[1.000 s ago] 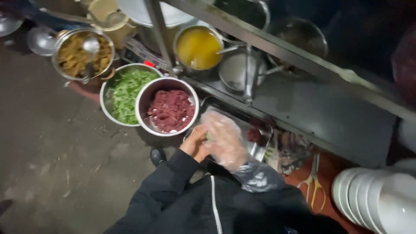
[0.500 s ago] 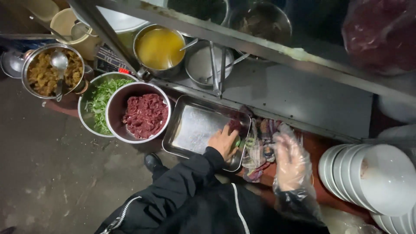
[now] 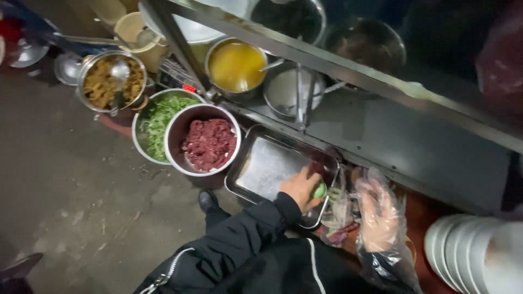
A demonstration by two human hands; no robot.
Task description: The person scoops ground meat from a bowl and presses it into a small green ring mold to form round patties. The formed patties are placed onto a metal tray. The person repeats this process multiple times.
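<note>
My bare left hand (image 3: 301,187), in a black sleeve, rests in the right corner of a shallow metal tray (image 3: 267,166) and pinches a small green piece (image 3: 319,190). My right hand (image 3: 377,209) wears a clear plastic glove. It hovers with fingers apart, holding nothing, over crumpled clear bags (image 3: 339,209) just right of the tray. Left of the tray stands a steel bowl of red minced meat (image 3: 208,143), and behind that a bowl of chopped greens (image 3: 158,121).
A pot of yellow broth (image 3: 236,65) and an empty steel pot (image 3: 283,92) sit behind a slanted metal frame bar (image 3: 348,68). A pot of brown food with a ladle (image 3: 109,81) stands far left. White bowls (image 3: 463,253) are stacked at the lower right. Bare ground lies to the left.
My two hands were together over the tray and have moved apart. The gloved right hand went right toward the bags, while the left stayed at the tray's corner, now pinching a green piece.
</note>
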